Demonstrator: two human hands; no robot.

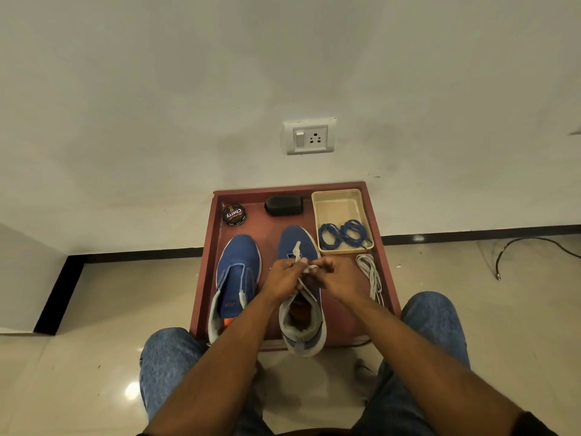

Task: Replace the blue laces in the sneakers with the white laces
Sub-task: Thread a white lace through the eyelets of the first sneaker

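A person in blue jeans sits over a reddish-brown tray (385, 247) on a tiled floor by a white wall. The left hand (283, 275) and right hand (338, 278) meet above the right sneaker (298, 243), both pinching a white lace (297, 248) that is threaded at the shoe's front eyelets. The left sneaker (240, 262) lies beside it, unlaced. In a beige tray (338, 206) rest coiled blue laces (344, 234); just below it lies a second white lace (371, 272). A shoe polish tin (234, 215) and a black brush (284, 205) sit at the far edge, below a wall socket (309, 136).
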